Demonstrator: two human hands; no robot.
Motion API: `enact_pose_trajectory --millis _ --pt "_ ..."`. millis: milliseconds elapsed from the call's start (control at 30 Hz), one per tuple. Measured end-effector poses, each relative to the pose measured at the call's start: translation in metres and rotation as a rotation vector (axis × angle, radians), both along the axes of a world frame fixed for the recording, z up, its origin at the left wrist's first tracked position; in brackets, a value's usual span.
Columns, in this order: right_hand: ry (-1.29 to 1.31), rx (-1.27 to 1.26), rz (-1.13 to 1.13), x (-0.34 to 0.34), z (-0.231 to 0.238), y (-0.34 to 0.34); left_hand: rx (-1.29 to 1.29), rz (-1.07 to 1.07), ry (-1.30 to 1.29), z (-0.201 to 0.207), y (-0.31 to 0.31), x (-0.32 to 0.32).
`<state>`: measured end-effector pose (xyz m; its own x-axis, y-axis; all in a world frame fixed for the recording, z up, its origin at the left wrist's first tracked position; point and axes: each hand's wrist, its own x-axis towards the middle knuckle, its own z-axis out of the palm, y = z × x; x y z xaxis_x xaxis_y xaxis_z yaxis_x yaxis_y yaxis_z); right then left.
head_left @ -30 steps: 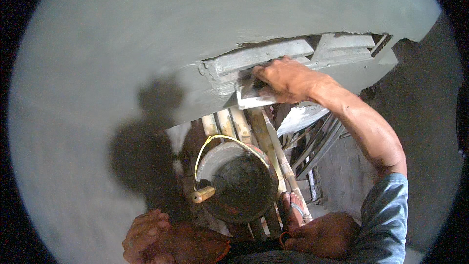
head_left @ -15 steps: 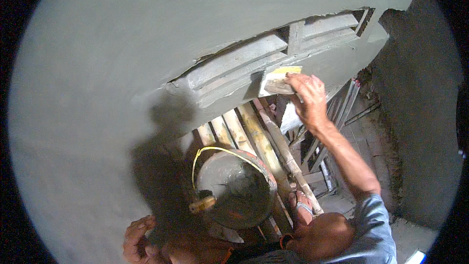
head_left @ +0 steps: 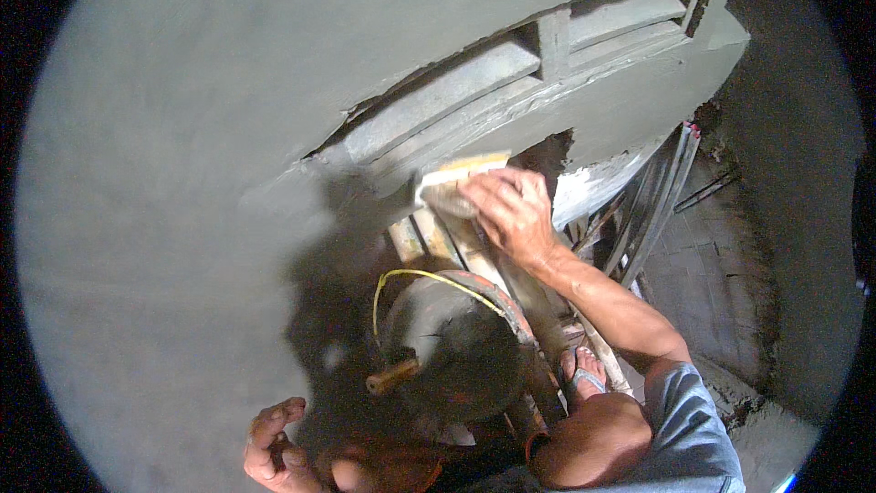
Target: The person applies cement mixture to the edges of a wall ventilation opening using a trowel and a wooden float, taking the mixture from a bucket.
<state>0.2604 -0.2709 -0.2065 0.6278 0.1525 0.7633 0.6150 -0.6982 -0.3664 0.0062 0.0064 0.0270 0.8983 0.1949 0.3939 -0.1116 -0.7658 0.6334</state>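
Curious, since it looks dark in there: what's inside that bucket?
The bucket holds a grey mix; a wooden handle sticks out. The mix covers the bottom, so that can't be seen.

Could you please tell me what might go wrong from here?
The float in the right hand is by the lower edge of the plastered wall, so plaster could drop off there. The wooden handle juts past the rim of the bucket, so it might get knocked. The bamboo slats have gaps, so the sandalled foot might slip.
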Motion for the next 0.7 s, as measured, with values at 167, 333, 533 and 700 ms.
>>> enact_pose_trajectory --millis 167,333,533,700 --pt "0.046 -0.238 0.082 0.004 -0.004 0.028 0.036 -0.035 -0.073 0.000 -0.010 0.016" --pt "-0.043 -0.143 0.151 -0.005 -0.007 0.036 0.029 -0.005 -0.105 -0.004 -0.004 0.010" --pt "0.016 -0.274 0.173 0.007 -0.018 0.037 0.043 -0.040 -0.065 -0.004 -0.011 0.018" --pt "0.021 -0.076 0.053 -0.015 -0.013 0.013 -0.032 -0.044 -0.112 -0.007 0.002 0.010"
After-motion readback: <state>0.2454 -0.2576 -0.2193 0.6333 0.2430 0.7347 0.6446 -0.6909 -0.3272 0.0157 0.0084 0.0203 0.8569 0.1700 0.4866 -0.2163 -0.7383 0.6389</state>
